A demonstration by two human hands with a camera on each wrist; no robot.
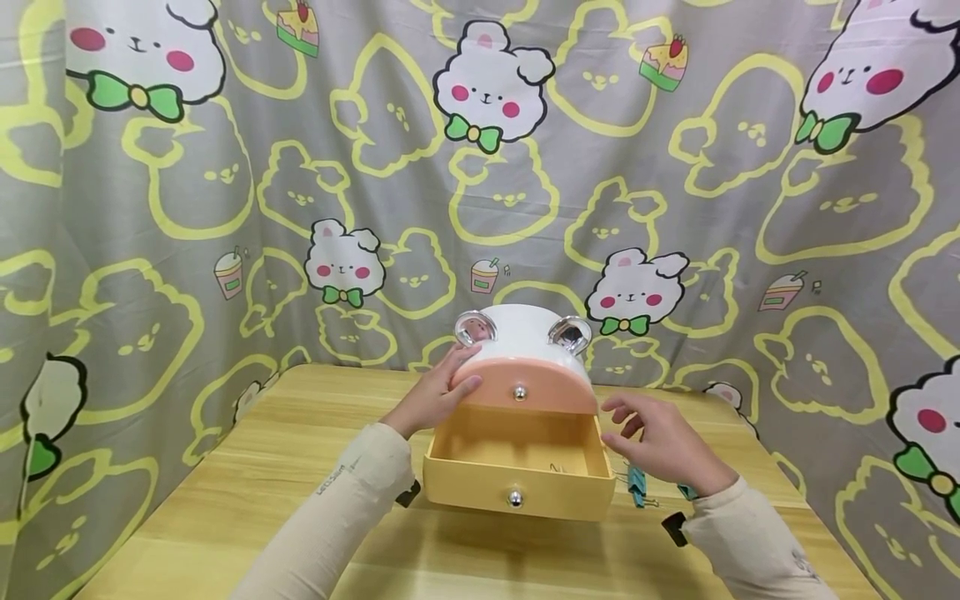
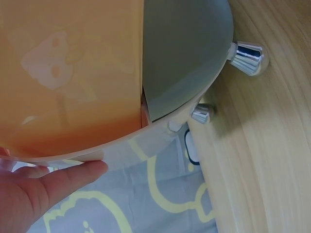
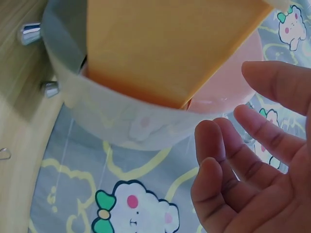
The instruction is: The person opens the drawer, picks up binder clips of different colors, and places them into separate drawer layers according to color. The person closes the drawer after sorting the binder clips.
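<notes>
White cabinet (image 1: 521, 335) against left hand (image 1: 435, 395), loosely curved right hand (image 1: 663, 433) just beside.

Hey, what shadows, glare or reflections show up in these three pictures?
Head view: bright glints on the round silver ears, and a soft shadow on the pale wooden table beneath the yellow plastic drawer; left wrist view: a faint bunny-shaped reflection on the drawer's shiny surface; right wrist view: the grey cartoon-printed fabric curtain mirrored weakly in the curved white casing.
</notes>
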